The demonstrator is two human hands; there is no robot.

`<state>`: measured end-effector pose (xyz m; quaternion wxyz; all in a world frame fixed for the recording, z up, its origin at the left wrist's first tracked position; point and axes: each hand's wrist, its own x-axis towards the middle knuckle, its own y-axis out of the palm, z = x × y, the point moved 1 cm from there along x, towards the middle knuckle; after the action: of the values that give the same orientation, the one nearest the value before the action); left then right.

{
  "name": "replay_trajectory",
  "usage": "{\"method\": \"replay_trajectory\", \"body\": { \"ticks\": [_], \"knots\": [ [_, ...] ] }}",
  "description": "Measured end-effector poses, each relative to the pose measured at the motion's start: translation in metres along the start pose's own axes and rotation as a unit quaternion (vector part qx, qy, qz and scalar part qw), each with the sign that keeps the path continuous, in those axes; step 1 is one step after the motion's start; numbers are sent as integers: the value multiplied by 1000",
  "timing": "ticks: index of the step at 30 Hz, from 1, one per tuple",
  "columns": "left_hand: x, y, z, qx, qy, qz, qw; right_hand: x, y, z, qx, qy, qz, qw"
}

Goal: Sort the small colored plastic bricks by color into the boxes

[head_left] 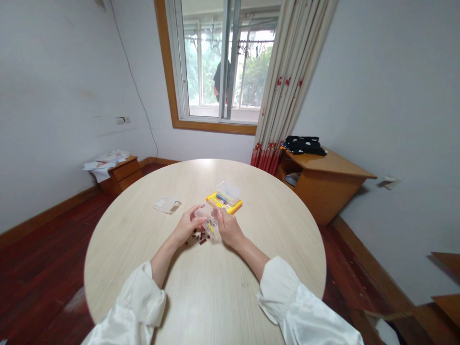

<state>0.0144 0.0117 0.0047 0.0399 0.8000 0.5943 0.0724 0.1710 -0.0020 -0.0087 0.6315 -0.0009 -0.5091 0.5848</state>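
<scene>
Between my two hands, above the table, is a clear plastic box (212,227) with small yellow pieces visible in it. My left hand (190,224) grips the box at its left side, thumb toward me. The fingers of my right hand (227,227) are closed on its right side. Under my left hand, several small dark brown pieces (203,241) lie loose on the table. Just beyond my hands stands an open yellow case (235,207) with a clear lid and blue items inside. A second flat clear box (166,204) lies further left, apart from my hands.
The round pale wooden table (208,297) reaches toward the window wall. A wooden desk (336,163) with folded black cloth (305,144) stands at the right. At the left is a small cabinet (124,173) with papers on it.
</scene>
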Motion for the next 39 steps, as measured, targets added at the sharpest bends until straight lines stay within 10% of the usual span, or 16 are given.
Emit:
{"method": "replay_trajectory", "body": {
  "ticks": [22,39],
  "knots": [
    [6,-7,2,-69,32,-90,993,-4,-5,-15,39,-12,-154,987],
    [5,-14,-4,-17,63,-49,997,-1,-14,-11,81,45,-171,981]
  ]
}}
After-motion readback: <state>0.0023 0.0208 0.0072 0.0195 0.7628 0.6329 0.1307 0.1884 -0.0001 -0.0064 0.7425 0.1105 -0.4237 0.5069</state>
